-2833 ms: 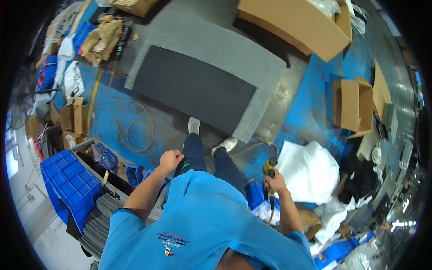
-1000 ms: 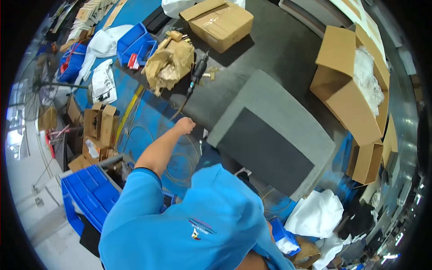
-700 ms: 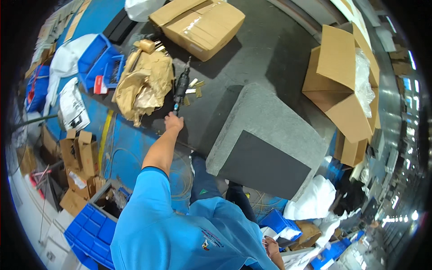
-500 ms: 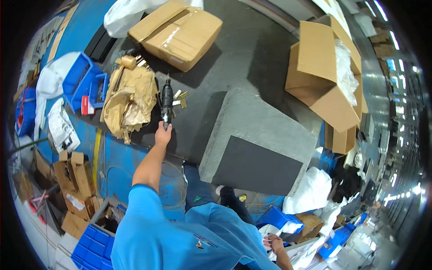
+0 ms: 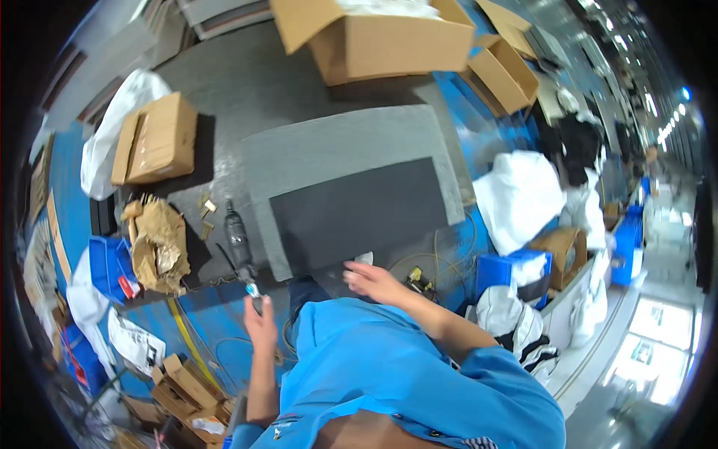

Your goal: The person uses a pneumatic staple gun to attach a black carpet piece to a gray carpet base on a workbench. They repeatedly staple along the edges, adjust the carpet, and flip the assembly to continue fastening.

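Observation:
A black rotary tool with a metal tip lies on the dark floor beside a grey mat. My left hand is stretched forward with its fingertips at the tool's near tip; whether it grips the tip is unclear. My right hand is blurred, fingers spread and holding nothing, hovering over the near edge of a black mat that lies on the grey one. A small yellow and black tool rests on the floor just right of that hand. My blue sleeves fill the lower picture.
Crumpled brown paper and a closed cardboard box lie left of the tool. Open cardboard boxes stand at the far side. Blue bins, white bags and a coiled cable surround me.
My left arm, earlier stretched far out to the rotary tool, is now drawn back, and the tool lies closer to me. My right hand has come into view over the black mat.

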Action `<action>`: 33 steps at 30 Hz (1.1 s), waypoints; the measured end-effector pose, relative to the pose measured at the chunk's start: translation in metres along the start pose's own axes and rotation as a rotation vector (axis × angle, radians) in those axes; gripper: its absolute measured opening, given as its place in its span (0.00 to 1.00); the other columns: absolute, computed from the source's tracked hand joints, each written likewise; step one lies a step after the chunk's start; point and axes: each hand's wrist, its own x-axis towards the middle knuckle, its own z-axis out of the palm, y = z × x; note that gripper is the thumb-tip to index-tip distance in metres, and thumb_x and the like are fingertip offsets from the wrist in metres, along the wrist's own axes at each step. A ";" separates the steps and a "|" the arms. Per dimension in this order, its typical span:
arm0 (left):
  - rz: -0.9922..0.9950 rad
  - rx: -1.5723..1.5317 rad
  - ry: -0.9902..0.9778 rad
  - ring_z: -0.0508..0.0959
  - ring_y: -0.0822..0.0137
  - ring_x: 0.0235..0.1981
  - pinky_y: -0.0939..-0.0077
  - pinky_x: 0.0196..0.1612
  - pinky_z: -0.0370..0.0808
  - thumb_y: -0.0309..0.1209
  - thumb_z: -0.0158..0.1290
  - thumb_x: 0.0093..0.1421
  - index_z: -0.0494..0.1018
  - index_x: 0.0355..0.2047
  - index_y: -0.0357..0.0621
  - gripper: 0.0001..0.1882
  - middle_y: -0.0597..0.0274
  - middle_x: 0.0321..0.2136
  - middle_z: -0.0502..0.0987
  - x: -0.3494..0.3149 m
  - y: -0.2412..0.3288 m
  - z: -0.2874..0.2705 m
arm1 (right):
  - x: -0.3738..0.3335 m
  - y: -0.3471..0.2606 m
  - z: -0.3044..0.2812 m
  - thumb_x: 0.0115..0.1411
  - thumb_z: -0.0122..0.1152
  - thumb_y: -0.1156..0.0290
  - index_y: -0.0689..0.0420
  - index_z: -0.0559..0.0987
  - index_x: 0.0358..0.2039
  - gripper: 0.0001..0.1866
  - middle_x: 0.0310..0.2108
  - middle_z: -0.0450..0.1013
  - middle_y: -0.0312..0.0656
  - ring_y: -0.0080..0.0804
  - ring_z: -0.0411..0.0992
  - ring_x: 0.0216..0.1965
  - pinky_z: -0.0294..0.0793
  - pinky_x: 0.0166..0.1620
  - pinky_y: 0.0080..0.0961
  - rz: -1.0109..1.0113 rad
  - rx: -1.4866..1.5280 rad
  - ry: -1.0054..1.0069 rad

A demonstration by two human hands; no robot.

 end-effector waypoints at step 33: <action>-0.398 0.165 -0.500 0.80 0.70 0.29 0.70 0.34 0.78 0.40 0.55 0.70 0.76 0.48 0.35 0.18 0.58 0.30 0.81 -0.023 -0.054 0.176 | -0.084 -0.033 -0.430 0.50 0.68 0.29 0.61 0.73 0.64 0.54 0.54 0.78 0.59 0.53 0.76 0.58 0.73 0.60 0.39 0.253 -0.957 0.306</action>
